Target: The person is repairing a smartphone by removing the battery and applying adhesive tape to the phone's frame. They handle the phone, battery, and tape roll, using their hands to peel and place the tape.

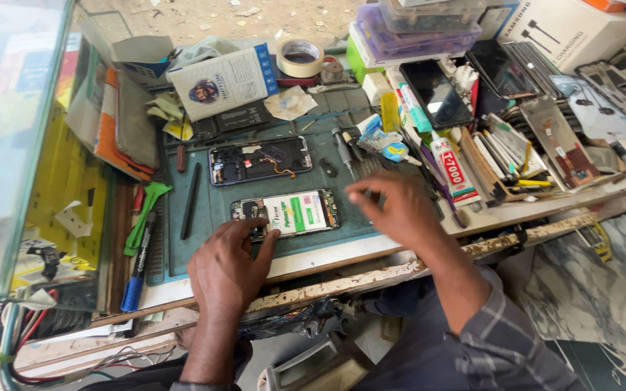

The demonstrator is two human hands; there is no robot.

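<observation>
An opened phone (288,213) with its battery showing lies on the teal work mat (215,206). My left hand (227,266) rests at the mat's front edge, fingertips pressing on the phone's left end. My right hand (393,210) hovers just right of the phone, blurred, fingers curled and spread, nothing seen in it. A second opened phone (259,160) lies farther back on the mat. A screwdriver (343,148) lies beyond my right hand.
A black stick tool (190,200), a green pry tool (146,215) and a blue marker (139,264) lie at the left. Glue tubes (452,168), spare screens (436,93), tape roll (299,57) and boxes (414,29) crowd the back and right. A glass counter (9,145) stands at left.
</observation>
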